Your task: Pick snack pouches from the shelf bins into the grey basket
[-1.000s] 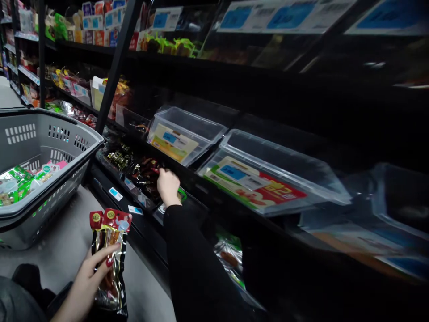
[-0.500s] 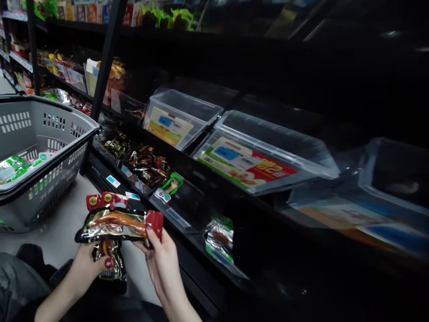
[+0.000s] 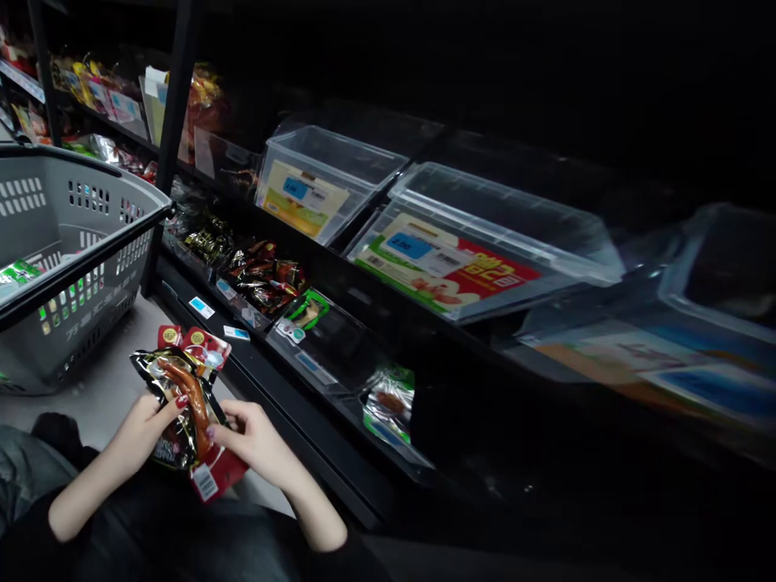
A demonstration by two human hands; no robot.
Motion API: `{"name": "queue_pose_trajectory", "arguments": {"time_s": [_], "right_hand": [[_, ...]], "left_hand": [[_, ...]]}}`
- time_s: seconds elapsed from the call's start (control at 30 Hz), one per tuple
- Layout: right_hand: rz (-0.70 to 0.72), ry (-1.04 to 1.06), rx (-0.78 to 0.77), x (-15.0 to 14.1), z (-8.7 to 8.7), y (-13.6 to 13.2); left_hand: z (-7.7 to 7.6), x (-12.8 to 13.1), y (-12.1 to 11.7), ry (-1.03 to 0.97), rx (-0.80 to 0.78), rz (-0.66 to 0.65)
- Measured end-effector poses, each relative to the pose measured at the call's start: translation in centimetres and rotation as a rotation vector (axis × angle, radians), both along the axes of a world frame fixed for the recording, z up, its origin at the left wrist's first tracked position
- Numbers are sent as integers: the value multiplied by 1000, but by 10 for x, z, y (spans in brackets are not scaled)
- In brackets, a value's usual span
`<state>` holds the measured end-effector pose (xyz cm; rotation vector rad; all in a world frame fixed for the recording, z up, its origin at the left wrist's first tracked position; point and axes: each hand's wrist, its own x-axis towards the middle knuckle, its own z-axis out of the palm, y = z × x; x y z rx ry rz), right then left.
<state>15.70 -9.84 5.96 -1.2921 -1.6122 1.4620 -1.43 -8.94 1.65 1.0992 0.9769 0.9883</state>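
Top packet (image 3: 195, 404) between fingers of both hands, swung from level to slanting since half a second ago. Left hand (image 3: 137, 430) pinching it over other packets (image 3: 203, 343), right hand (image 3: 255, 440) gripping lower edge; apparently one stack now. Basket (image 3: 130, 242) beyond left fingers.

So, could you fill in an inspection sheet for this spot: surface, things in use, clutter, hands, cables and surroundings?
Surface: grey floor, with black shelving alongside.
Things in use: front packet, its red, barcoded end toward the wearer; red-topped packets behind it.
Clutter: grey basket at left, packages inside; dark-wrapped packets heaped in the lower shelving.
Left hand: holding the packets, thumb on the front one.
Right hand: pinching the front packet near its red end.
Cables: nothing seen.
Surroundings: clear plastic bins with labels above; far right dark and blurred.
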Motion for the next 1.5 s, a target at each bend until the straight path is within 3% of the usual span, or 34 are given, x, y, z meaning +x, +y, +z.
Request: {"name": "queue_pose_trajectory", "arguments": {"time_s": [0.1,0.2,0.4,0.67,0.73,0.83,0.93,1.03,1.17,1.23,1.33,1.4,1.5], "right_hand": [[92,28,-67,-6,-5,-3],[-6,68,-29,-14,-18,-6],[-123,90,53,-23,-34,-11],[-178,59,156,-26,-34,-14],[-281,-1,315,-22,-31,-15],[-408,-212,798,-6,-22,-15],[-298,-428,1291,14,-9,-12],[-126,-642,1475,27,-1,-10],[-67,-726,1484,28,-4,-6],[-129,-731,1501,26,-8,-4],[-288,-687,1412,21,-11,-2],[-447,-575,1200,16,-12,-2],[-538,-290,679,5,-13,-4]], "left_hand": [[-2,4,-2,103,118,125],[-4,5,-3,79,61,221],[2,3,-6,32,83,273],[-5,2,-4,11,86,266],[-8,0,-2,-18,19,259],[-7,-4,-1,-44,-113,183],[-1,-5,-3,-147,-253,6],[9,-4,-8,-248,-352,-123],[25,-1,-12,-107,-109,-230],[29,0,-11,-25,23,-240],[28,2,-9,19,72,-203],[21,3,-7,49,68,-149],[9,5,-6,142,92,-24]]}}
